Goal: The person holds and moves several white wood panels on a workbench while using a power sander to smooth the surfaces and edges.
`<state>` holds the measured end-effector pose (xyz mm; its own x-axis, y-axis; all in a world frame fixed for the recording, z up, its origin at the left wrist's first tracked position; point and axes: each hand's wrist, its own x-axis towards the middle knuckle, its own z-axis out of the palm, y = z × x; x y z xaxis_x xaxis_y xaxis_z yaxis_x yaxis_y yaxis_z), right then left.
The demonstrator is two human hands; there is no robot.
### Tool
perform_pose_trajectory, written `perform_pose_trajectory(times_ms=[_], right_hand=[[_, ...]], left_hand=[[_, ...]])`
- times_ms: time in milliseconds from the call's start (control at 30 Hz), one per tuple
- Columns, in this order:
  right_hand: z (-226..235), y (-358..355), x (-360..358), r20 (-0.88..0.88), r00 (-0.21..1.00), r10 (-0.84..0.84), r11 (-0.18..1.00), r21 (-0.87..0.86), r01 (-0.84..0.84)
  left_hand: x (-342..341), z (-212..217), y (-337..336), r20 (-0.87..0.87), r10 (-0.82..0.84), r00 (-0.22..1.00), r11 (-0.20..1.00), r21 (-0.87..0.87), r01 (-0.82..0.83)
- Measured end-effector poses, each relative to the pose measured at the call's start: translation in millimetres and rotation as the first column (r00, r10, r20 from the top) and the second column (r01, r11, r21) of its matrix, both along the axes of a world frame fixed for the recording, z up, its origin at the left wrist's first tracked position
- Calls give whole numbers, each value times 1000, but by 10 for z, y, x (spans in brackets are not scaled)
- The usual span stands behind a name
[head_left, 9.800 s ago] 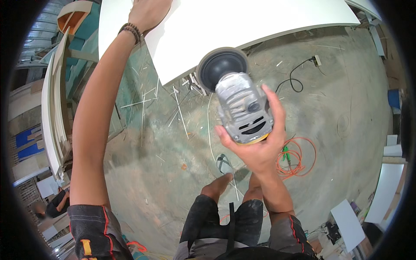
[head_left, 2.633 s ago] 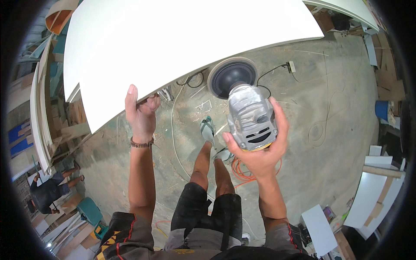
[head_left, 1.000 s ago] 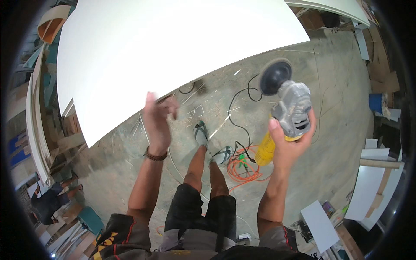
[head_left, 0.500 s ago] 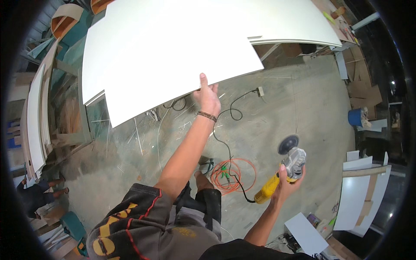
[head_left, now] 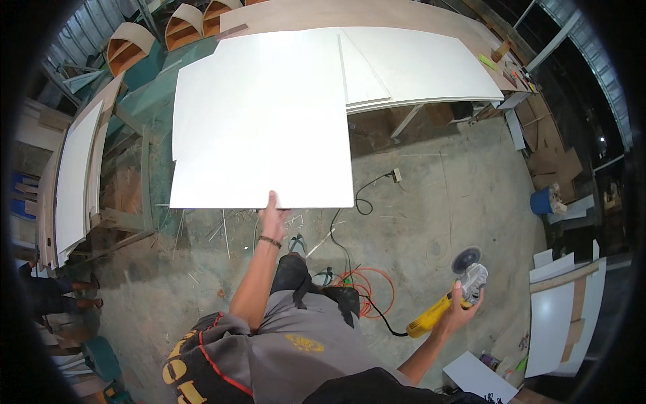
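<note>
My left hand point(head_left: 272, 221) grips the near edge of a large white panel point(head_left: 262, 128), thumb on top and fingers underneath. The panel juts out over the floor toward me, its far part lying over other white sheets point(head_left: 431, 64) on a workbench. To the right, my right hand point(head_left: 461, 311) is wrapped round an angle grinder point(head_left: 431, 316) with a yellow body and grey head. Its dark round disc point(head_left: 466, 259) points away from me, well apart from the panel. Whether the disc is spinning cannot be made out.
From the grinder a black cord point(head_left: 380, 316) runs over the concrete floor to a power socket block point(head_left: 396, 176). An orange hose point(head_left: 387, 279) lies coiled by my legs. Stacked boards point(head_left: 79, 182) stand left, leaning panels point(head_left: 558, 323) right. Another person's legs point(head_left: 84, 295) show at far left.
The white panel has turned so its near edge runs straight across in front of me. My left hand, still gripping that edge, is lower and further left. My right hand keeps hold of the grinder.
</note>
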<state>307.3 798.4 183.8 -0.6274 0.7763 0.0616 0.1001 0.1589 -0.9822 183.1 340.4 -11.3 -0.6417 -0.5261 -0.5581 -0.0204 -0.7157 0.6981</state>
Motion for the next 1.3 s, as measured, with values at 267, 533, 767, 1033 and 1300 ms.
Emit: perform_pose_trajectory(times_ms=[267, 533, 767, 1033, 1300], right_hand=[[78, -85, 93, -78, 997, 25, 1000, -11, -26], [230, -459, 66, -93, 995, 33, 998, -42, -38], [159, -706, -141, -56, 998, 5, 999, -33, -7], [253, -1418, -838, -27, 999, -17, 1000, 17, 18], [341, -2396, -1479, -39, 997, -68, 998, 3, 68]], left_hand=[[584, 154, -988, 161, 716, 679, 648, -514, -561], [823, 182, -2208, 361, 661, 658, 602, -779, -177], [1113, -125, -3577, 398, 650, 648, 494, -869, 39], [1259, -45, -4584, 383, 616, 689, 402, -904, 143], [325, 208, -5502, 450, 747, 490, -39, -706, 708]])
